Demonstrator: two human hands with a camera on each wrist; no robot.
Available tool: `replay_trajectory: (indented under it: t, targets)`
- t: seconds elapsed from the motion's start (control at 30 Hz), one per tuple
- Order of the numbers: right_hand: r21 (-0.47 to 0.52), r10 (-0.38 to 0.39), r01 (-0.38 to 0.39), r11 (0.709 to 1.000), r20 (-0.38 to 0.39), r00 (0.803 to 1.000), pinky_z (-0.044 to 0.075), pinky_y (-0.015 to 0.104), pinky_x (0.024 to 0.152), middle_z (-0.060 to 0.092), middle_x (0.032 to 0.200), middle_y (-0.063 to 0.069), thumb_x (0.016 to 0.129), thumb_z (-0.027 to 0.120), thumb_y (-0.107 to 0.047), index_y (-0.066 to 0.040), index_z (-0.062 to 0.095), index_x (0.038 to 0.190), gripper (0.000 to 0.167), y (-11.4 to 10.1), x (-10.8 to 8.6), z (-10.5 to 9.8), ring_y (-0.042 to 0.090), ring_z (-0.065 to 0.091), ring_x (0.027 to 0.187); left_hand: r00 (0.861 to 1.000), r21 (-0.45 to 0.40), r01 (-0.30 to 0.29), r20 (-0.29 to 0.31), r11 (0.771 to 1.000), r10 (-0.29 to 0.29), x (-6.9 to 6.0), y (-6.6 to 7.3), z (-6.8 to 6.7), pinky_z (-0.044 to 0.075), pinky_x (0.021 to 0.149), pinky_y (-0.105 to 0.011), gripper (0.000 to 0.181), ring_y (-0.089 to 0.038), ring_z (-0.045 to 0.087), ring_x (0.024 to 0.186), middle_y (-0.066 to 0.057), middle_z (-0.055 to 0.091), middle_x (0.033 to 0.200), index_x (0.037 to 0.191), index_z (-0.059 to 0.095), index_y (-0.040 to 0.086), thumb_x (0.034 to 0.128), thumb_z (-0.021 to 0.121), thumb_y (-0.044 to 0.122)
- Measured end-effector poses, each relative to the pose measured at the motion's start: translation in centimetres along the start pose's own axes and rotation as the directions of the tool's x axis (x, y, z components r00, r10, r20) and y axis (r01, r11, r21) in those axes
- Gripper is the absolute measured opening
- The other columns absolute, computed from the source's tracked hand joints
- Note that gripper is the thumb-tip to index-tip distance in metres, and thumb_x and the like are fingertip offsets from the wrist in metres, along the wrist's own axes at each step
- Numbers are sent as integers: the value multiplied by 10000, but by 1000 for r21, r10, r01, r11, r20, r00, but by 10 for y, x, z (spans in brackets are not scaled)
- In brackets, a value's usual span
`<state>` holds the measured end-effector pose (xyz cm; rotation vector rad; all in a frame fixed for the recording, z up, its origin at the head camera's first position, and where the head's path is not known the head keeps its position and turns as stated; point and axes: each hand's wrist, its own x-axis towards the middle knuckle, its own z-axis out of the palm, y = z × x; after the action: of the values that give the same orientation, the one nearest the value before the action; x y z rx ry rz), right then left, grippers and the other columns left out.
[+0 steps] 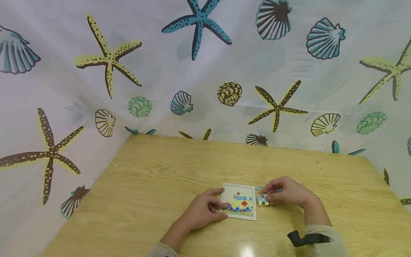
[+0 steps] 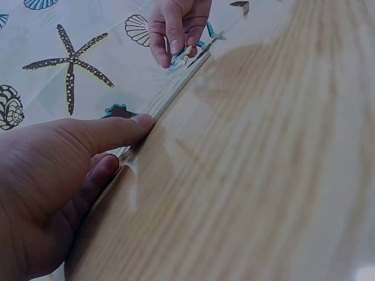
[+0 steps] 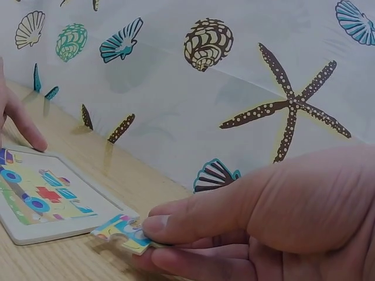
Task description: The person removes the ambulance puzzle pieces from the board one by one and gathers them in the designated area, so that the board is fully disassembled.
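- In my head view, the puzzle board (image 1: pixel 232 191) lies flat on the worktop (image 1: pixel 167 171), low in the frame, just right of centre.
- Its lower part shows a yellow ambulance (image 1: pixel 238 202) with a red cross; the upper part is pale and bare.
- I see the left hand (image 1: pixel 205 208) gripping the board's left side, fingers bent, thumb at the near corner.
- The right hand (image 1: pixel 287 191), just right of the board, pinches a puzzle piece (image 3: pixel 124 230) between thumb and fingers; my right wrist view shows it at lower centre-left.
- More coloured bits sit by those fingertips, too hidden for me to count.
- A shell-and-starfish curtain (image 1: pixel 205 78) fills the upper frame.
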<state>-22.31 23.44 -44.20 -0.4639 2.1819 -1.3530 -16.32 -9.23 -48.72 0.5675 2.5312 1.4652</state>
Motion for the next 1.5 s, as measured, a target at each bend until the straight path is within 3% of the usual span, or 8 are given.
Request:
replay_trajectory:
  t: [0.17, 0.47, 0.97, 1.5]
  targets:
    - [8, 14, -14, 1000, 37, 999, 605, 316, 783, 685, 1007, 128, 915, 715, -76, 99, 638, 1141, 296, 2, -1, 0, 170, 691, 872, 1000, 2, 0, 1, 1000, 0, 0, 0, 1, 501, 713, -179, 144, -66, 579, 762, -53, 502, 1507, 915, 792, 168, 802, 852, 234]
    - [16, 54, -56, 998, 76, 996, 606, 361, 810, 693, 1059, 145, 929, 715, -138, 81, 609, 1212, 373, -1, -5, -5, 212, 707, 929, 1000, -4, 9, 13, 1000, -9, 1, -1, 1, 508, 711, -184, 148, -64, 585, 770, -37, 482, 1526, 946, 798, 172, 821, 836, 241]
    - [48, 106, -108, 993, 49, 993, 610, 392, 781, 713, 1015, 143, 961, 681, -213, 61, 624, 1182, 357, -2, -12, -8, 257, 731, 897, 1000, -4, 12, 14, 1000, -12, 1, 0, 1, 507, 709, -183, 140, -65, 588, 768, -49, 487, 1523, 931, 797, 170, 819, 838, 244]
    - [68, -10, 11, 998, -9, 1000, 598, 346, 838, 700, 1072, 175, 952, 696, -226, 96, 589, 1242, 445, -2, -5, -5, 230, 712, 948, 1000, 9, 7, 12, 1000, -7, 2, 0, 0, 503, 696, -185, 135, -62, 582, 750, -47, 490, 1519, 932, 800, 173, 816, 840, 232]
